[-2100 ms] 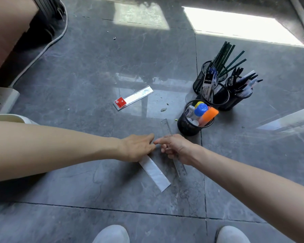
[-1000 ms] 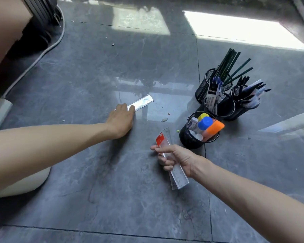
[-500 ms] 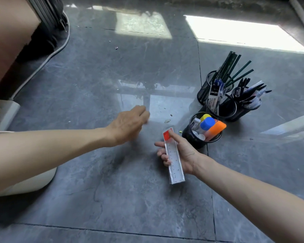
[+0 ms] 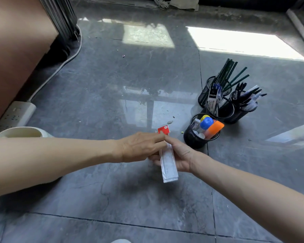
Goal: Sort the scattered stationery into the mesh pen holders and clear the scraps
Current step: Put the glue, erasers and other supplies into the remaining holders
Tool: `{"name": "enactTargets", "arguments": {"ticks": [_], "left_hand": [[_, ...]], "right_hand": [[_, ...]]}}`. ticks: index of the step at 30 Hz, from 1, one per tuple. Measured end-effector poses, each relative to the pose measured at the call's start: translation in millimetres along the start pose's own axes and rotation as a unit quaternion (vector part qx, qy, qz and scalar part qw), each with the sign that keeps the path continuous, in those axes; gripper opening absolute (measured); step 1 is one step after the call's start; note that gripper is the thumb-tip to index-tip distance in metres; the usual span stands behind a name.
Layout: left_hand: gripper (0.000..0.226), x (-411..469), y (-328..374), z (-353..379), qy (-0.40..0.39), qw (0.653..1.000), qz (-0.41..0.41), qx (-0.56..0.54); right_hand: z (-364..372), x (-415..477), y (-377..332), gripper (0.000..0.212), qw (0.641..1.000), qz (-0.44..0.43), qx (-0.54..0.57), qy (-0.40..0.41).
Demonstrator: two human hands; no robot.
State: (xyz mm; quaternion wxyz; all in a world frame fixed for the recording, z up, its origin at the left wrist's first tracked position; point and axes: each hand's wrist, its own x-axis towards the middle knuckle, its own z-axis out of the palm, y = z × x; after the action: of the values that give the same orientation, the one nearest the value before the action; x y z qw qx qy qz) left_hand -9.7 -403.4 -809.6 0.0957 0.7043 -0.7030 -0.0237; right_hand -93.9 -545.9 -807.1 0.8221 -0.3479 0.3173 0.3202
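Note:
My right hand (image 4: 181,155) grips a small stack of clear plastic rulers (image 4: 168,163) with a red label at the far end, held just above the grey floor. My left hand (image 4: 140,146) meets it from the left, its fingertips pinching the stack near the red label. To the right stand several black mesh holders. The nearest holder (image 4: 193,140) has glue sticks and an orange marker. A back one (image 4: 204,95) has green pencils, another (image 4: 225,111) a packet, and the rightmost (image 4: 242,114) pens. Small scraps (image 4: 170,122) lie on the floor beyond the rulers.
A cream round bin (image 4: 21,133) sits at the left beside my left forearm. A white power strip (image 4: 14,113) and its cable (image 4: 60,67) run along a brown cabinet (image 4: 16,41). More tiny scraps (image 4: 123,56) lie further off.
My left hand reached to the ruler on the floor, lifted it, and has come right to meet my right hand. The floor ruler is gone from its spot.

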Motion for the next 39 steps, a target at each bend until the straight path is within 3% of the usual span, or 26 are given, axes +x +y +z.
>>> {"name": "enactTargets", "arguments": {"ticks": [2,4,6,8,11,13,21,28,32,36,39], "left_hand": [[0.024,-4,2,-1,0.016,0.998,-0.059,-0.027],[0.027,-3,3,1,0.076,0.975,-0.189,-0.086],[0.028,5,4,-4,0.081,0.924,-0.326,-0.180],[0.045,16,1,-15,0.027,0.869,-0.391,-0.302],[0.030,32,-2,-33,-0.059,0.812,-0.369,-0.449],[0.016,38,-4,-43,-0.053,0.809,-0.354,-0.466],[0.011,71,-14,-94,-0.009,0.773,-0.300,-0.559],[0.009,111,-27,-133,0.044,0.779,-0.288,-0.555],[0.011,120,-31,-134,0.059,0.773,-0.300,-0.556],[0.013,124,-34,-129,0.084,0.772,-0.325,-0.539],[0.017,126,-39,-126,0.124,0.778,-0.348,-0.508]], "right_hand": [[-7,-1,2,0.025,0.998,-0.006,-0.040,0.042],[-12,-3,4,0.012,0.993,-0.028,-0.085,0.081],[-13,-7,5,0.010,0.984,-0.049,-0.142,0.097],[-10,-12,6,0.011,0.972,-0.064,-0.209,0.086],[-2,-17,7,0.012,0.962,-0.092,-0.247,0.070],[2,-22,4,0.012,0.953,-0.121,-0.264,0.082],[12,-71,-44,0.017,0.912,-0.209,-0.336,0.110],[12,-104,-95,0.016,0.889,-0.299,-0.317,0.139],[0,-108,-108,0.025,0.863,-0.345,-0.322,0.180],[-16,-108,-109,0.021,0.842,-0.377,-0.328,0.202],[-30,-106,-111,0.018,0.816,-0.389,-0.327,0.276]]}}
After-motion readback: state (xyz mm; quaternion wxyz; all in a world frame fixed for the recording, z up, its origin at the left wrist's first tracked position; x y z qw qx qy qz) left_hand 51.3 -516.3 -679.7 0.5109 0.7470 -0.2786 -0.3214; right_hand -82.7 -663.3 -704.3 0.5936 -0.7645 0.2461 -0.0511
